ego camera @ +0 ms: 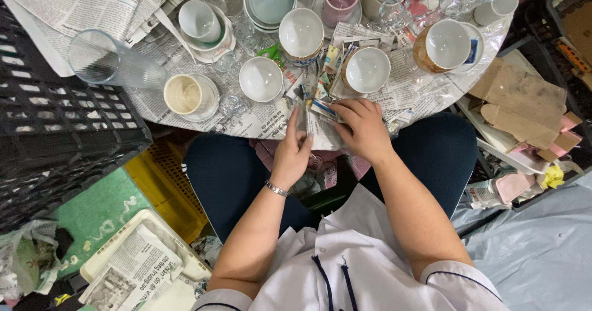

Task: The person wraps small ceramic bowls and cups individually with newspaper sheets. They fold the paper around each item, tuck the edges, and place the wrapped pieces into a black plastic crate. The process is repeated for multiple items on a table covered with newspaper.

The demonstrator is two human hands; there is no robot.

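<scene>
Near desk (185, 110) edge: newspaper sheet (320, 132) pinched by left hand (291, 154), pressed flat by right hand (364, 129). A wrapped item (324, 109) under the fingers is mostly hidden; kind cannot be told. Far cups cut off.

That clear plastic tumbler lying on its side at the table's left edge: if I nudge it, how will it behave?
The clear tumbler lies on its side on newspaper, so it would probably roll, curving because it tapers. It looks thin-walled and empty, so likely light. Its mouth hangs near the table's left edge beside the black crate; a push that way could drop it.
</scene>
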